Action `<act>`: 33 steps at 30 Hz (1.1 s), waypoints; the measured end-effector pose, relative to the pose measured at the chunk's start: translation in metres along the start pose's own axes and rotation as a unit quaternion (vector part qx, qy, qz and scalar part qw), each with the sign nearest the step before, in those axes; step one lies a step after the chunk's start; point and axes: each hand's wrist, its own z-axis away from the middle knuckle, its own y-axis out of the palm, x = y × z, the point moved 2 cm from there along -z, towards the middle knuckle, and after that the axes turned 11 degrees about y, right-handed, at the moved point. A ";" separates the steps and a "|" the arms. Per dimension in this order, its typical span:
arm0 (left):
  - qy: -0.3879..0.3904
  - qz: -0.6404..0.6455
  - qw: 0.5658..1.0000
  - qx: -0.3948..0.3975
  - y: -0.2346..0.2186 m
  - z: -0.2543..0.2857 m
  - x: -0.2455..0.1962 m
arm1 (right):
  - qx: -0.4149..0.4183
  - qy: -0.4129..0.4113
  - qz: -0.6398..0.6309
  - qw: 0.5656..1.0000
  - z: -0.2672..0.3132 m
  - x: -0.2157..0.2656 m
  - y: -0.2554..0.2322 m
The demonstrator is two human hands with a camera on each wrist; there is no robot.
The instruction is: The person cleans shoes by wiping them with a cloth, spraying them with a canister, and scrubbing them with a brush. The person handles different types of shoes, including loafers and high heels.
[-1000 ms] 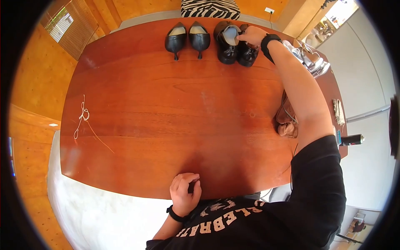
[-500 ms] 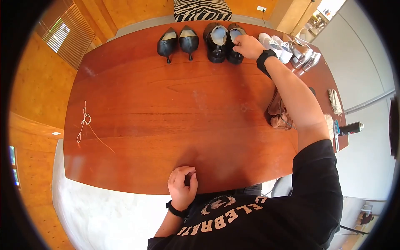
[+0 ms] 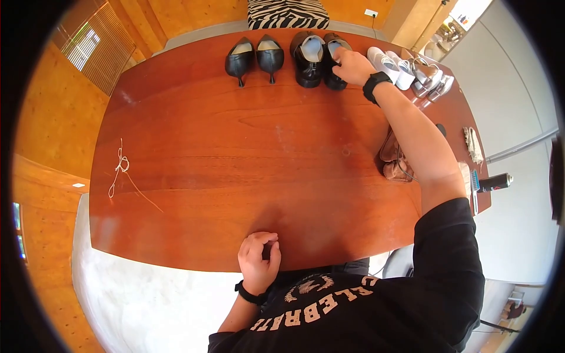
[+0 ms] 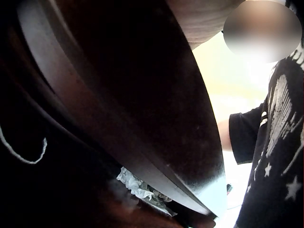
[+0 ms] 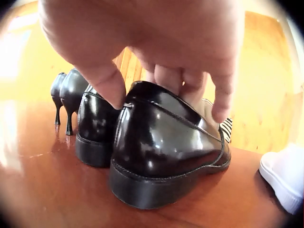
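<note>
Two black loafers [image 3: 308,56] stand side by side at the far edge of the table. My right hand [image 3: 355,67] grips the right-hand loafer [image 5: 156,137] at its opening. Its thumb [image 5: 111,88] presses by the back of the heel, while the other fingers reach over and into the opening, partly hidden by the shoe. Both loafers have pale insoles, and their heels face me. At the near table edge my left hand [image 3: 259,259] rests with loosely curled fingers and holds nothing; the left wrist view shows the table's edge but not that hand.
Black high heels [image 3: 269,59] stand left of the loafers. White shoes [image 3: 385,63] and silvery shoes [image 3: 426,79] are to the right. Brown shoes [image 3: 393,162] lie under my right forearm. A brush [image 3: 474,188] and dark can [image 3: 495,182] sit at the right edge, thin cord [image 3: 121,165] at left.
My right hand has moved slightly toward me and to the right, from beside the left loafer's opening onto the right loafer, whose insole now shows. My left hand stays at the table edge.
</note>
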 end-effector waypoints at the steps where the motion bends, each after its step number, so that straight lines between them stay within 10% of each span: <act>1: 0.002 -0.002 1.000 0.001 0.000 -0.001 -0.001 | -0.004 -0.010 -0.011 1.000 0.003 0.006 0.000; 33: 0.008 -0.012 1.000 -0.005 0.000 -0.002 -0.001 | -0.006 -0.110 0.066 0.992 0.009 0.019 0.016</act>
